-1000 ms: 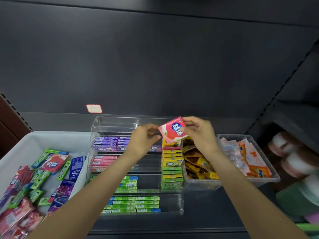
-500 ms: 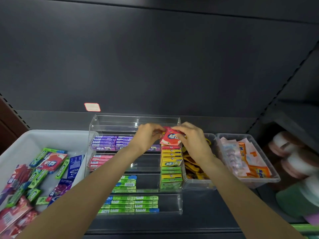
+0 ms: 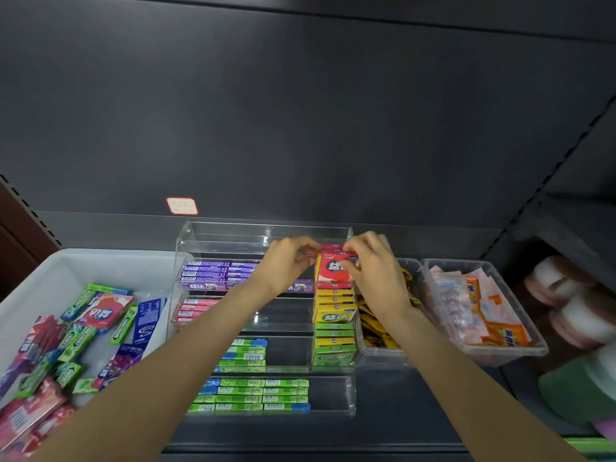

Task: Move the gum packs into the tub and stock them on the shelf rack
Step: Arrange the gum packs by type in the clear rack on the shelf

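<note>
I am seeing my left hand (image 3: 289,261) and right hand (image 3: 373,265) pinching a red-and-white gum pack (image 3: 334,271) at the top right of a clear acrylic tiered shelf rack (image 3: 213,240), beside a white plastic tub (image 3: 100,265) holding loose packs.

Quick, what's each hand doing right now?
Left hand: pinching the left edge of the red gum pack.
Right hand: holding the same pack's right side.

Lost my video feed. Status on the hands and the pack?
Both hands, left and right, pinch the red pack. Pack upright at the rack's top right column, above yellow packs. Nothing blocking.
</note>
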A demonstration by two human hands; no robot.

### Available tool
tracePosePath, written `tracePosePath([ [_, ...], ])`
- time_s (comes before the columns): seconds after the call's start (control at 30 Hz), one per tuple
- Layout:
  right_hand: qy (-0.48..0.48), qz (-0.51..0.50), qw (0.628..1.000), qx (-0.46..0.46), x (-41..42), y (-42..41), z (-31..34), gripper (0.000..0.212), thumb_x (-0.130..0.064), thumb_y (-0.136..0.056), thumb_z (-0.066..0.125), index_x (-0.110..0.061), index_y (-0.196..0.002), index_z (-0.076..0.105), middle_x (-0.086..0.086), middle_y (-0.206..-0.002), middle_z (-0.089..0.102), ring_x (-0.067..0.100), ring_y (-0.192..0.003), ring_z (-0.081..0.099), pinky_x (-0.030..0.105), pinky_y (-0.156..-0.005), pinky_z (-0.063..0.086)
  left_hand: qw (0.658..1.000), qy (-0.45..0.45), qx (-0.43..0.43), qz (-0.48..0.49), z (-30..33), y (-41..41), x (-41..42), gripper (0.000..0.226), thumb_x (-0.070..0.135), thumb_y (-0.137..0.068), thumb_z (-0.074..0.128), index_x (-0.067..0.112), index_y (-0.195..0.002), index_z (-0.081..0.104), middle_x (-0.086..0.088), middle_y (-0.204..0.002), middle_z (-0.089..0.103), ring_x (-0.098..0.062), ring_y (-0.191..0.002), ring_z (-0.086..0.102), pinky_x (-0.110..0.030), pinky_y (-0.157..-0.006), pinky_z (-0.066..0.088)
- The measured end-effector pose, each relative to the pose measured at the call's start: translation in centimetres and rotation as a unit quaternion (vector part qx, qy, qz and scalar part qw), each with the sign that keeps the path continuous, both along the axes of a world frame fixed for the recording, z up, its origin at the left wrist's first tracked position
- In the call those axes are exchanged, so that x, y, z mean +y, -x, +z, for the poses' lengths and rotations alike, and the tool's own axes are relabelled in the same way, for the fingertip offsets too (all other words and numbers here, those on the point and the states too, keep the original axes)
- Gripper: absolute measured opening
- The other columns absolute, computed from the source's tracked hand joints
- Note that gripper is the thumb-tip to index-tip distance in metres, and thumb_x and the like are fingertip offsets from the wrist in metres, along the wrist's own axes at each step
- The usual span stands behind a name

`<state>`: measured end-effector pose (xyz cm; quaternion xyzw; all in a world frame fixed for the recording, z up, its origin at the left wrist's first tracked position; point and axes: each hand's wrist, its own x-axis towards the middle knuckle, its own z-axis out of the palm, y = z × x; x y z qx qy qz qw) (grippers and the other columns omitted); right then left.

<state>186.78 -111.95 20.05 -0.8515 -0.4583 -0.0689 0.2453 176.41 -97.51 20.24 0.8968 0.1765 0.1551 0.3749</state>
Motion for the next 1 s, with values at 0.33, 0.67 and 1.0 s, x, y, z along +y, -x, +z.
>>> tracePosePath([
  [0.33,0.004,0.012,0.999,-0.033,0.3,0.4,-1.6,0.016,-0.008,-0.086,0.064,-0.004,-0.101,0.065,0.011,-0.106,0.055,0.022,-0.105,0.052,0.036,-0.075,0.056,0.996,0.089,0.007,-0.003,-0.1,0.6,-0.9,0.035,0.005,-0.094,0.052,0.008,-0.128,0.056,-0.008,-0.116,0.066,-0.017,-0.105,0.063,-0.031,-0.093,0.052],
  [0.67,0.017,-0.008,0.999,0.038,-0.2,0.0,-0.9,0.032,-0.020,-0.092,0.057,-0.012,-0.123,0.056,0.005,-0.124,0.048,0.014,-0.120,0.043,0.029,-0.092,0.049,0.981,0.178,-0.024,0.079,-0.8,0.0,-1.8,0.035,0.004,-0.087,0.062,0.005,-0.122,0.060,-0.011,-0.106,0.069,-0.014,-0.088,0.066,-0.030,-0.078,0.058],
  [1.0,0.062,-0.010,0.998,-0.008,0.3,1.1,-0.6,0.048,-0.021,-0.089,0.061,-0.019,-0.135,0.048,0.000,-0.134,0.045,0.017,-0.124,0.041,0.034,-0.096,0.047,0.994,0.089,-0.008,0.064,-0.4,0.6,-1.9,0.032,0.015,-0.092,0.058,0.011,-0.124,0.058,-0.005,-0.107,0.069,-0.007,-0.087,0.063,-0.017,-0.080,0.052],
])
